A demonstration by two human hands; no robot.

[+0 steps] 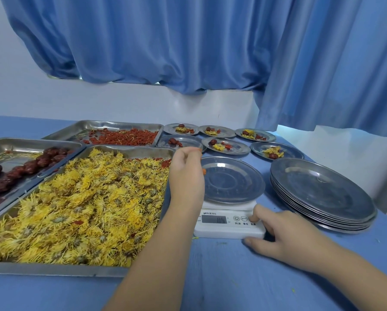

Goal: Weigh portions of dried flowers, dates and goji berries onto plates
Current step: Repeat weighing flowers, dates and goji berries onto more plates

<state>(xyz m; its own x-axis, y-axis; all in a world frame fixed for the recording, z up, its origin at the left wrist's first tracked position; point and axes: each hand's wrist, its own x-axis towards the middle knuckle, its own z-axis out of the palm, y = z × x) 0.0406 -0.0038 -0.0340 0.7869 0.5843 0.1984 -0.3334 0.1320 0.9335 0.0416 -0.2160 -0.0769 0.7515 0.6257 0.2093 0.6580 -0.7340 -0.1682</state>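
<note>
A white digital scale (228, 227) carries a bare steel plate (233, 182). My left hand (187, 169) hovers at the plate's left rim, fingers closed on a few orange-red goji berries. My right hand (284, 236) rests on the scale's front right corner, its forefinger on a button. A large tray of yellow dried flowers (80, 209) lies to the left. Behind it stand a tray of dark red dates (19, 169) and a tray of goji berries (125, 135).
Several small filled plates (226, 145) sit in two rows behind the scale. A stack of steel plates (322, 194) stands to the right, near the table's right edge. Blue curtains (188, 41) hang behind the blue table (233, 277).
</note>
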